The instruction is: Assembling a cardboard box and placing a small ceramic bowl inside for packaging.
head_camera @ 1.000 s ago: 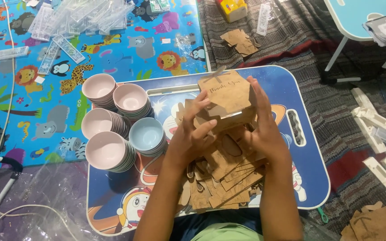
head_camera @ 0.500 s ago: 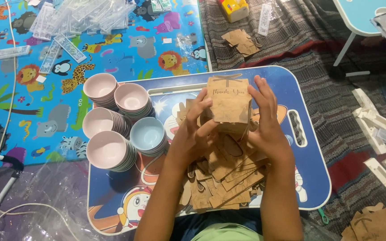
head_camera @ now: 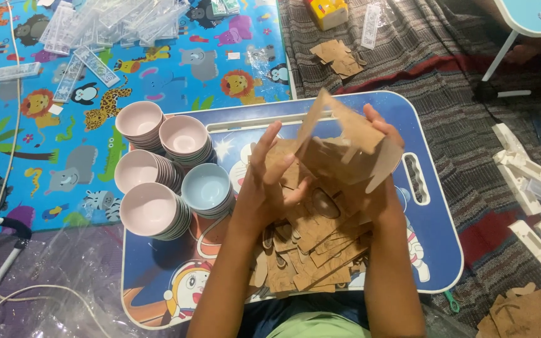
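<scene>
**Two hands on a half-folded cardboard box**

Two bare hands meet at the centre of the frame over a blue cartoon-printed lap tray [head_camera: 436,250]. The right hand [head_camera: 380,188] grips a brown, partly folded cardboard box [head_camera: 345,150] from beneath and behind, fingers curled around its far side. The left hand [head_camera: 267,181] rests against the box's near side with fingers spread and mostly straight, not closed on it. The box is held tilted above the tray, flaps standing open.

Below it, a loose heap of flat brown cardboard cut-outs [head_camera: 311,250] covers the tray's lower middle and hides part of its print. Left of the hands stand five stacks of small plastic bowls: four pink stacks [head_camera: 151,209] and one pale blue stack [head_camera: 206,188], just beside the left wrist.

Upper left, clear plastic strips [head_camera: 95,31] lie scattered on a colourful animal-print play mat [head_camera: 51,138]. White plastic frame pieces [head_camera: 533,188] lie on a striped grey rug [head_camera: 446,56] at the right, and more flat cardboard [head_camera: 339,57] sits at upper centre.
</scene>
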